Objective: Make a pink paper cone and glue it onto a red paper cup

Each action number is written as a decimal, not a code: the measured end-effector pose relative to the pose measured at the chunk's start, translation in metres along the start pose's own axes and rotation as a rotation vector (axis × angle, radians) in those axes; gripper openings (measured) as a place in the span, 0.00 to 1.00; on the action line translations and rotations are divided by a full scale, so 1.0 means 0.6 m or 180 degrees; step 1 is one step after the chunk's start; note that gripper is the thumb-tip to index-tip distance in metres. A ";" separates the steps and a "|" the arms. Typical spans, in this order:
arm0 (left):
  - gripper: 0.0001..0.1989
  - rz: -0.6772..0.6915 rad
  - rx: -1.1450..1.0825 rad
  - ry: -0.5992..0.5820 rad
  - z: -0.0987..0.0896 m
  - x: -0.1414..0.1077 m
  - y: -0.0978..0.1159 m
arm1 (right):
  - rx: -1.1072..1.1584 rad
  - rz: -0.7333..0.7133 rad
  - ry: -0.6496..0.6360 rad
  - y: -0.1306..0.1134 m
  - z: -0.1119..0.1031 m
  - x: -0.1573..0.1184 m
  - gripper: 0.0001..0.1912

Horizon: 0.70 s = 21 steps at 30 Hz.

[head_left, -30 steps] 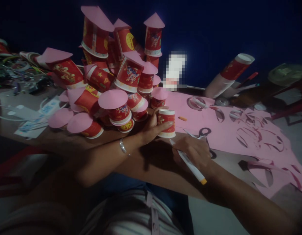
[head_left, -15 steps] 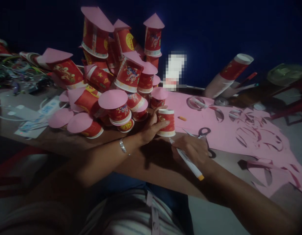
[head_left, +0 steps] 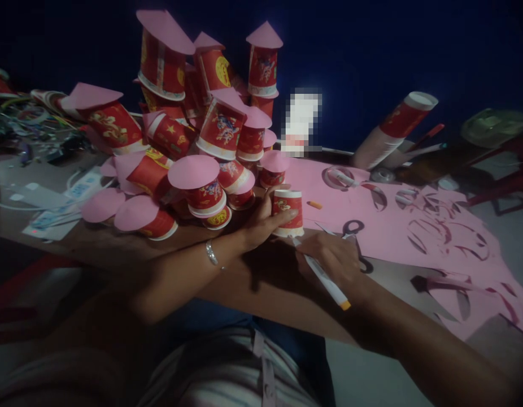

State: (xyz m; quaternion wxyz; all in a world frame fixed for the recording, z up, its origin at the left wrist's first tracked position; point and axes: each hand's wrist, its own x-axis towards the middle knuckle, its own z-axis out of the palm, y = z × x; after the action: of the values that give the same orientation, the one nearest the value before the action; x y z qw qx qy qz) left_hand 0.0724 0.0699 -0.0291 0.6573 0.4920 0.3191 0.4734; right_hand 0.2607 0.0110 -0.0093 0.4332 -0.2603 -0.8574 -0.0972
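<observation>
A red paper cup (head_left: pixel 288 210) with a white band at its foot stands upside down on the brown table (head_left: pixel 240 285). My left hand (head_left: pixel 264 221) is wrapped around its left side, thumb across the front. In my right hand (head_left: pixel 329 257) is a white marker (head_left: pixel 327 282) with an orange end; its tip is at the cup's lower rim. Whether the tip touches the cup I cannot tell. An orange marker cap (head_left: pixel 314 204) lies on pink paper just beyond. Black-handled scissors (head_left: pixel 353 229) rest partly behind my right hand.
Several red cups with pink cone tops (head_left: pixel 194 172) are piled at the left and back. Cut pink paper (head_left: pixel 388 232) spreads over the right side. A stack of cups (head_left: pixel 408 118) leans at the back right. A power strip (head_left: pixel 36 200) with cables lies far left.
The marker tip has shifted slightly left along the cup's lower rim. My left hand keeps its hold on the cup, and the piled cups appear slightly further left in view.
</observation>
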 end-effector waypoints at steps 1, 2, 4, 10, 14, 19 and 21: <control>0.35 0.0018 0.0028 0.0004 -0.001 0.000 0.000 | -0.0017 0.0000 0.0006 0.000 0.000 0.000 0.10; 0.34 0.0041 0.0054 0.0008 -0.001 0.000 0.000 | -0.0024 0.0003 0.0001 0.000 0.001 0.000 0.10; 0.33 0.0075 0.0090 0.0007 -0.002 0.000 -0.001 | -0.0035 0.0014 0.0002 0.001 0.002 0.000 0.10; 0.33 0.0088 0.0079 -0.0004 -0.003 0.001 -0.004 | -0.0110 0.0069 -0.0013 0.003 0.002 0.000 0.10; 0.34 0.0099 0.0100 0.0009 -0.003 0.003 -0.005 | -0.0146 0.0089 0.0027 0.002 0.001 0.000 0.11; 0.33 0.0078 0.0086 0.0039 -0.003 0.003 -0.005 | -0.0111 0.0111 0.0019 -0.001 0.002 0.000 0.10; 0.33 0.0086 0.0088 0.0031 -0.003 0.003 -0.005 | -0.0088 0.0109 0.0024 -0.001 0.003 0.000 0.10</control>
State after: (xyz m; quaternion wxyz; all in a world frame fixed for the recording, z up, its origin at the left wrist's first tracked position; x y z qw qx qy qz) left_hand 0.0724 0.0718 -0.0322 0.6425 0.5030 0.3221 0.4801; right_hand 0.2592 0.0109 -0.0104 0.4344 -0.2805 -0.8498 -0.1025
